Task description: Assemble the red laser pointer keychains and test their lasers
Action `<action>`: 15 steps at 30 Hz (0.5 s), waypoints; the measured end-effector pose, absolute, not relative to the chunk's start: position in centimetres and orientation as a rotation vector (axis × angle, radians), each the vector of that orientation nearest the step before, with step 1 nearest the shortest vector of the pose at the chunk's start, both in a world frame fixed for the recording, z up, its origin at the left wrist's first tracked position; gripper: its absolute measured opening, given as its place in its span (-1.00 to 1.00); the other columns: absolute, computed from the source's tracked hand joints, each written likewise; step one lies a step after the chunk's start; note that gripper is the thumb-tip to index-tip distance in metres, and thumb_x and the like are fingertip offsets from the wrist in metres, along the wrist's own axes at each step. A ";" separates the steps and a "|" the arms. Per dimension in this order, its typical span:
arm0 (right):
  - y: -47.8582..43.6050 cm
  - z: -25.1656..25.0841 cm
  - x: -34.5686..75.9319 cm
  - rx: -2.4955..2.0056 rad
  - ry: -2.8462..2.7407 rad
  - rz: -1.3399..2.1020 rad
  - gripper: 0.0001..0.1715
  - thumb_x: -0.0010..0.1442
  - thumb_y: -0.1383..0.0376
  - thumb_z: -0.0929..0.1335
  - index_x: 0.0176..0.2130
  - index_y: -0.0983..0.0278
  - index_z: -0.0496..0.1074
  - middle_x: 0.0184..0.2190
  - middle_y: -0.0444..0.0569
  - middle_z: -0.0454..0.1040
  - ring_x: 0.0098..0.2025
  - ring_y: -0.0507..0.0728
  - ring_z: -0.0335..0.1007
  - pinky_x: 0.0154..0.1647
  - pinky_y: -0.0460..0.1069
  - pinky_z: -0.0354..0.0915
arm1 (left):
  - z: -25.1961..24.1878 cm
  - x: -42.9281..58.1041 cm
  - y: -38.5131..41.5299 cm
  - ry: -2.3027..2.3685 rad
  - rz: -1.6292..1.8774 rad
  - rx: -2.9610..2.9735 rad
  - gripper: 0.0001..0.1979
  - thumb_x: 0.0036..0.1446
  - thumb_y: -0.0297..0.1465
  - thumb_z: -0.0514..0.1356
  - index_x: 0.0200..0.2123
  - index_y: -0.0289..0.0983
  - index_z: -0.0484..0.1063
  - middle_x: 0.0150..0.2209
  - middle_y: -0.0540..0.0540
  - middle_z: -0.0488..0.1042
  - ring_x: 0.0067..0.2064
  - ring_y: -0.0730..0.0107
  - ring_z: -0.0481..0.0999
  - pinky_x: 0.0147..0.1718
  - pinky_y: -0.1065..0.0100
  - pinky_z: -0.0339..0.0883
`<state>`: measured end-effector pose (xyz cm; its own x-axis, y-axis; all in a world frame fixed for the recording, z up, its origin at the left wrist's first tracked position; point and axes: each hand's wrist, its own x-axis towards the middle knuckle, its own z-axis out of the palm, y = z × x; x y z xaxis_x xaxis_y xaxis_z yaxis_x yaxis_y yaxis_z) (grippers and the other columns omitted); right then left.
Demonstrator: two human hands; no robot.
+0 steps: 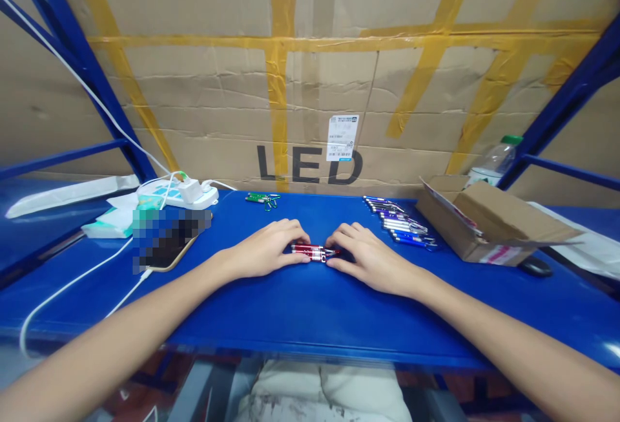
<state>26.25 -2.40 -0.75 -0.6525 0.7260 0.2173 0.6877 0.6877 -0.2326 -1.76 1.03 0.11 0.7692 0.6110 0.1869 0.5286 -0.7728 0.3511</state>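
A small bunch of red keychain flashlights (314,252) lies on the blue table (310,305) in the middle. My left hand (271,249) rests palm down with its fingertips curled onto the left end of the bunch. From the other side, my right hand (369,255) pinches the right end. Both hands press the red flashlights together against the tabletop.
A row of several blue flashlights (401,223) lies to the right, beside an open cardboard box (484,228) and a plastic bottle (494,162). Green flashlights (261,199) lie at the back. Left are a phone (167,247) on a cable, a power strip (181,194) and tissues (109,223).
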 end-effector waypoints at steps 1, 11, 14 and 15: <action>-2.4 -0.7 26.2 -1.119 -2.604 0.186 -0.76 0.53 0.12 0.34 0.05 0.19 0.46 0.00 0.08 0.49 -0.01 0.30 0.34 0.05 0.22 0.32 | 0.1 -1.8 1.0 0.879 0.429 2.685 -0.72 0.45 -0.14 0.25 0.05 -0.18 0.52 -0.01 -0.11 0.53 0.03 0.12 0.50 0.08 0.16 0.33; -2.6 -0.7 26.4 -1.073 -2.578 0.205 -0.78 0.54 0.13 0.32 0.05 0.18 0.45 0.01 0.09 0.50 0.00 0.29 0.37 0.09 0.24 0.34 | -0.1 -1.9 1.2 0.855 0.458 2.675 -0.68 0.46 -0.08 0.21 0.03 -0.18 0.54 -0.02 -0.13 0.54 0.02 0.13 0.50 0.06 0.15 0.34; -2.6 -0.8 26.3 -1.064 -2.577 0.208 -0.63 0.52 0.09 0.34 0.21 0.16 0.42 0.10 0.12 0.49 0.07 0.33 0.38 0.14 0.28 0.34 | 0.0 -1.8 1.2 0.863 0.448 2.678 -0.68 0.46 -0.08 0.22 0.05 -0.17 0.53 -0.01 -0.13 0.53 0.02 0.12 0.50 0.06 0.16 0.34; -2.6 -0.9 26.3 -1.063 -2.586 0.209 -0.60 0.52 0.08 0.34 0.24 0.15 0.41 0.12 0.12 0.48 0.09 0.34 0.37 0.15 0.29 0.34 | 0.0 -1.8 1.2 0.864 0.441 2.678 -0.68 0.46 -0.09 0.22 0.06 -0.17 0.53 -0.01 -0.12 0.53 0.03 0.12 0.50 0.06 0.16 0.34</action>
